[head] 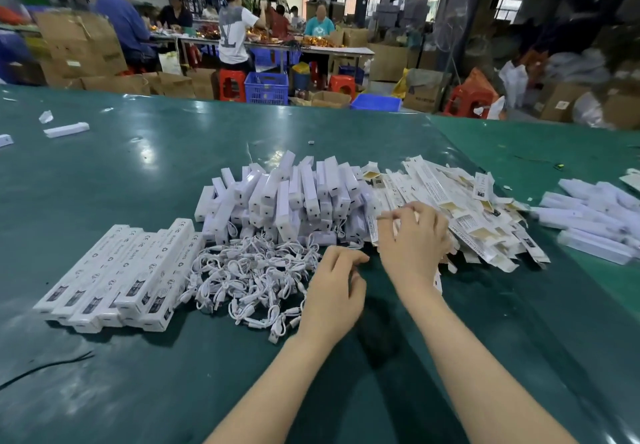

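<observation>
A heap of flat, unfolded white cartons [467, 208] lies right of centre on the green table [138, 173]. My right hand [412, 239] rests on the near edge of that heap, its fingers curled round one flat carton [371, 229]. My left hand [332, 291] hovers just left of it with loosely curled fingers that hold nothing, beside a tangle of short white cables [249, 270]. Behind the cables is a stack of white bar-shaped devices [277, 197]. A row of closed printed boxes [117, 270] lies at the left.
More white bars [588, 218] lie at the right edge. A loose white box [65, 129] sits far left, and a black wire [45, 367] near the front left. Beyond the table, people work at benches among cardboard boxes, blue crates [266, 87] and red stools.
</observation>
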A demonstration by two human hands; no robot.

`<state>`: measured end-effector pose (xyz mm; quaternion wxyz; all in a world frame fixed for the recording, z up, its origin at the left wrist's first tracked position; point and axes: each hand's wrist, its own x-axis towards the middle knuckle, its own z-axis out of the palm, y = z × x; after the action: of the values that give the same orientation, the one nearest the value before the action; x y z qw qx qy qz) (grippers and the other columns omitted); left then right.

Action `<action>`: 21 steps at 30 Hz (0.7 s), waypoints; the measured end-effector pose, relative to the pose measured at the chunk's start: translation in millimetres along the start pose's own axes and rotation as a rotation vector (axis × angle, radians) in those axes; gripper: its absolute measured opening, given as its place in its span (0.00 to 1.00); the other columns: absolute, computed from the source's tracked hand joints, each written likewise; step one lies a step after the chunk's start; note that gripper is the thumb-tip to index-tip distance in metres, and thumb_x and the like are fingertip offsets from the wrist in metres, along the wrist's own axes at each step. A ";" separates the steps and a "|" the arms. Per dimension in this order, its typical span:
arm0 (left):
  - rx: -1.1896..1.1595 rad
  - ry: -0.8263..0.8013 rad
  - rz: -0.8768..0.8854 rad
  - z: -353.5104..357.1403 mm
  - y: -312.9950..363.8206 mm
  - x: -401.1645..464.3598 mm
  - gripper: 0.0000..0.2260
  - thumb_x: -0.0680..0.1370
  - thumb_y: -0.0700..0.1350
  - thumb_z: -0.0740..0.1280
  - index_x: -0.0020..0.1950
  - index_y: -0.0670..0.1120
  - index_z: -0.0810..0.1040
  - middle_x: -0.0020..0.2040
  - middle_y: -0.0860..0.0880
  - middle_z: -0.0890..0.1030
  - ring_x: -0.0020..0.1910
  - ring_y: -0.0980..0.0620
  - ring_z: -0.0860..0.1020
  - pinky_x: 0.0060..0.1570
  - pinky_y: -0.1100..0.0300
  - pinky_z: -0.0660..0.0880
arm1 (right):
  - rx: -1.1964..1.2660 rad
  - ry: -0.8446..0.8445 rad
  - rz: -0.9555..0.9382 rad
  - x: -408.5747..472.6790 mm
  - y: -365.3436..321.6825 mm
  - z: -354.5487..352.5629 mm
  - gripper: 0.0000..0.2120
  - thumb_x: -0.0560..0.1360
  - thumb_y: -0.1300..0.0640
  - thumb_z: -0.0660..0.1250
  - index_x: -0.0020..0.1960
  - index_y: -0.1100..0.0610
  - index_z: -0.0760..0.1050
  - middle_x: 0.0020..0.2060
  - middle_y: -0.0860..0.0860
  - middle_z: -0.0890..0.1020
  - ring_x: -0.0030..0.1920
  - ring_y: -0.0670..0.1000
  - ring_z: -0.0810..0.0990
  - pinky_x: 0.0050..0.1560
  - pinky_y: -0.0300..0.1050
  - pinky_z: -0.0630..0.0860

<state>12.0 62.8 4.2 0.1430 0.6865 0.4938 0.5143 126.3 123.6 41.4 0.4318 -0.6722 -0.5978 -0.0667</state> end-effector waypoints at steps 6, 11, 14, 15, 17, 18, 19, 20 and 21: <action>-0.054 0.032 -0.128 5.3 -16.5 17.8 0.11 0.78 0.32 0.62 0.58 0.41 0.77 0.52 0.55 0.73 0.51 0.60 0.75 0.52 0.64 0.72 | -0.288 -0.396 -0.291 87.1 5.8 23.9 0.18 0.78 0.57 0.58 0.65 0.57 0.76 0.74 0.50 0.65 0.72 0.55 0.57 0.67 0.55 0.59; -0.095 0.062 -0.150 8.2 -25.3 21.1 0.12 0.77 0.32 0.63 0.56 0.45 0.76 0.51 0.56 0.73 0.51 0.64 0.74 0.47 0.73 0.69 | -0.509 -0.616 -0.405 132.0 -0.1 57.1 0.20 0.79 0.62 0.56 0.69 0.58 0.73 0.78 0.49 0.57 0.74 0.55 0.54 0.70 0.54 0.58; -0.119 0.026 -0.193 9.1 -26.3 23.4 0.14 0.77 0.33 0.63 0.55 0.52 0.74 0.52 0.59 0.72 0.50 0.62 0.74 0.47 0.72 0.69 | -0.617 -0.730 -0.401 145.5 -7.8 72.8 0.20 0.78 0.62 0.56 0.69 0.56 0.72 0.79 0.47 0.52 0.76 0.56 0.51 0.72 0.56 0.56; -0.124 0.023 -0.205 8.9 -26.4 23.4 0.15 0.77 0.34 0.63 0.55 0.53 0.73 0.52 0.59 0.72 0.50 0.62 0.74 0.47 0.73 0.69 | -0.648 -0.753 -0.405 148.1 -10.0 75.9 0.21 0.78 0.63 0.56 0.70 0.55 0.71 0.79 0.47 0.52 0.76 0.56 0.51 0.72 0.56 0.56; -0.119 0.013 -0.209 8.9 -26.5 23.5 0.15 0.77 0.34 0.63 0.54 0.54 0.73 0.51 0.59 0.72 0.50 0.61 0.74 0.47 0.73 0.69 | -0.699 -0.789 -0.406 152.4 -11.6 80.1 0.22 0.78 0.64 0.56 0.70 0.55 0.70 0.78 0.49 0.54 0.75 0.58 0.52 0.72 0.57 0.55; -0.116 0.003 -0.210 9.2 -26.9 23.4 0.14 0.77 0.35 0.63 0.55 0.54 0.73 0.51 0.59 0.72 0.49 0.60 0.74 0.47 0.72 0.69 | -0.714 -0.811 -0.394 154.4 -10.6 81.7 0.21 0.78 0.64 0.55 0.70 0.57 0.70 0.77 0.51 0.57 0.74 0.59 0.53 0.71 0.58 0.55; -0.115 -0.005 -0.214 9.4 -27.4 23.1 0.14 0.77 0.35 0.63 0.55 0.53 0.73 0.51 0.59 0.72 0.48 0.59 0.74 0.47 0.71 0.69 | -0.724 -0.843 -0.369 156.1 -8.6 83.0 0.21 0.78 0.65 0.54 0.69 0.58 0.69 0.76 0.53 0.59 0.74 0.60 0.54 0.71 0.59 0.54; -0.117 -0.011 -0.219 9.5 -27.8 22.8 0.14 0.77 0.35 0.63 0.55 0.53 0.74 0.51 0.59 0.72 0.48 0.59 0.74 0.47 0.70 0.70 | -0.727 -0.878 -0.331 157.6 -6.7 83.5 0.21 0.78 0.65 0.53 0.70 0.58 0.68 0.76 0.55 0.59 0.74 0.62 0.53 0.72 0.60 0.53; -0.119 -0.018 -0.225 9.4 -28.2 22.6 0.14 0.77 0.35 0.63 0.55 0.53 0.74 0.51 0.60 0.72 0.47 0.58 0.74 0.47 0.69 0.71 | -0.726 -0.908 -0.288 158.7 -5.2 83.8 0.22 0.78 0.64 0.53 0.71 0.58 0.67 0.76 0.57 0.58 0.75 0.63 0.52 0.73 0.61 0.52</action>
<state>4.6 97.7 -7.0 0.2447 0.6215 0.5349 0.5174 130.0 296.9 88.4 -0.1379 -0.6502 -0.7466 -0.0306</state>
